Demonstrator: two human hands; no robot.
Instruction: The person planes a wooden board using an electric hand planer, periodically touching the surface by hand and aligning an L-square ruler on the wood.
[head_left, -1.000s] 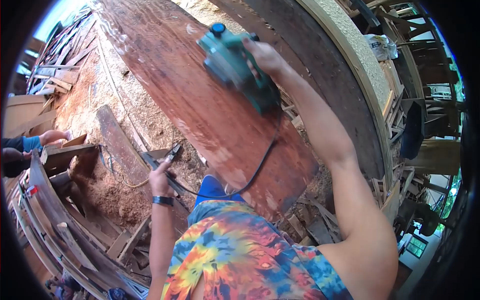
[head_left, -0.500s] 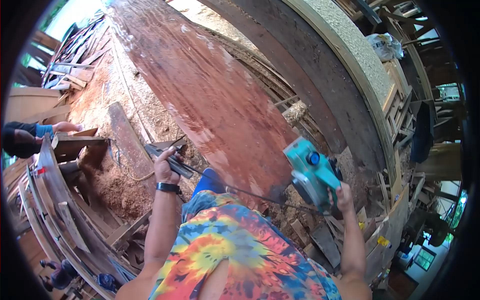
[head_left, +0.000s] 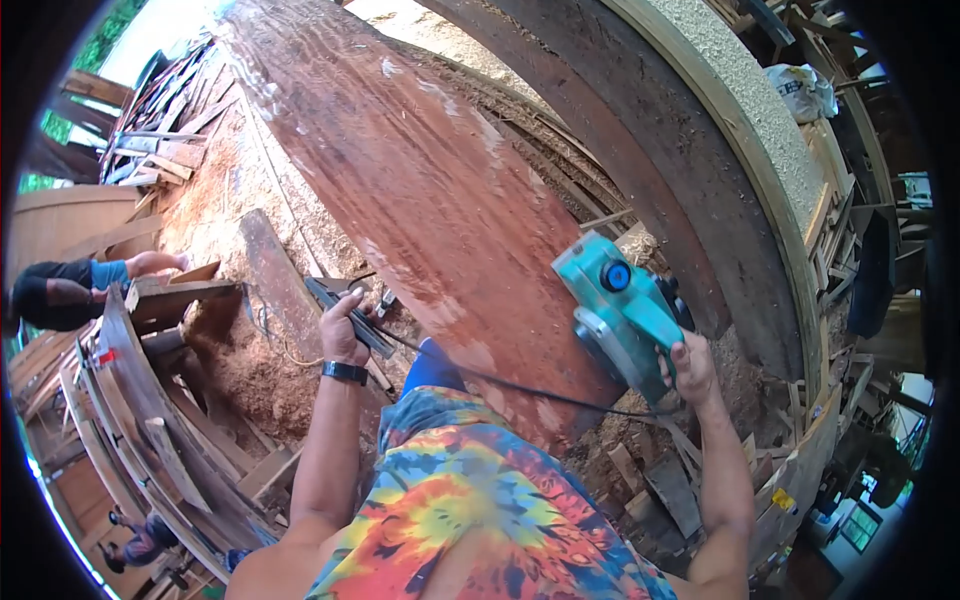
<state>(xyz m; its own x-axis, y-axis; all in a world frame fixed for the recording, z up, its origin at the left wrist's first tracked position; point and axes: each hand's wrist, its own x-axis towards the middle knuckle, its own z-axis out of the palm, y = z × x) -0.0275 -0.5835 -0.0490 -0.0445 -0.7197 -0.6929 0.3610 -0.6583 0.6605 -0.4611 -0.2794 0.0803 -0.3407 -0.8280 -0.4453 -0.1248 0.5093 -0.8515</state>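
Note:
A teal power planer [head_left: 625, 310] with a blue knob is tilted at the near right edge of a wide reddish plank [head_left: 430, 190]. My right hand [head_left: 690, 368] is wrapped round its rear handle. Whether the planer touches the wood I cannot tell. My left hand [head_left: 345, 330], with a dark band at the wrist, is closed on the black power cord [head_left: 490, 378] beside a dark narrow piece of wood. From there the cord runs across the plank's near end to the planer.
Long dark curved planks [head_left: 690, 180] lie at the right. Sawdust [head_left: 250, 370] and scrap boards cover the ground at left. A person [head_left: 70, 290] is at the far left, another [head_left: 145, 540] at the lower left. A white sack [head_left: 803, 92] sits upper right.
The planer has come back from the middle of the plank to its near right end, then shifted slightly up and left. My left hand has stayed near the plank's left side.

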